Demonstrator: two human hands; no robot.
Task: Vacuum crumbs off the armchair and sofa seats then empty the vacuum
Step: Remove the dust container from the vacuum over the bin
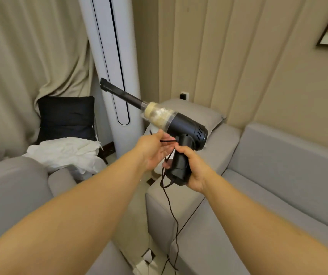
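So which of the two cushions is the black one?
The black cushion stands upright at left, against the curtain behind the white cloth. The other, a grey cushion, lies on the sofa arm behind the vacuum.

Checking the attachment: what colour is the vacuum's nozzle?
Black, seen in the head view: nozzle on the vacuum.

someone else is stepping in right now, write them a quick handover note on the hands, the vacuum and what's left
Right hand: closed around the handle of the handheld vacuum, held in the air between the armchair and the sofa.
Left hand: open beside the handle, fingers at the thin black cord hanging from it.
Vacuum: nozzle points up and left, touching no seat. Clear dust cup holds pale debris.
Done: some crumbs look collected.
Left: check both seats for crumbs, then empty the dust cup.
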